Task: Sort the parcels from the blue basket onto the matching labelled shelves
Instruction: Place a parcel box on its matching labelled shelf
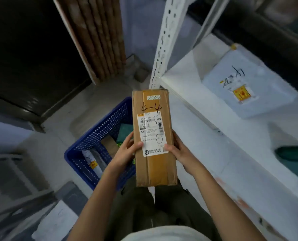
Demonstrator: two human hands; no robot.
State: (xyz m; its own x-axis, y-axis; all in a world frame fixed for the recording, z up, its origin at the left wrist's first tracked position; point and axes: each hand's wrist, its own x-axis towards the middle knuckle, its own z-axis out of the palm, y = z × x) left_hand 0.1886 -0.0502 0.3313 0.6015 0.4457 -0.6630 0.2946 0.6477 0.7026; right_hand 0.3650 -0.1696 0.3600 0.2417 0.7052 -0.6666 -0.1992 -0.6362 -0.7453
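Box [153, 136] in both hands, shelf edge [188, 105] just right

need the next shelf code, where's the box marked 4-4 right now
In the head view, the cardboard box sits centre frame, held between the left hand and right hand, just right of the blue basket.

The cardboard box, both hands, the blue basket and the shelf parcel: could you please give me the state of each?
Cardboard box: sealed with tape, held above the basket, marked 4-4.
Left hand: gripping the box's left edge.
Right hand: gripping its right edge.
Blue basket: on the floor, parcels inside.
White parcel: lying flat on the shelf.
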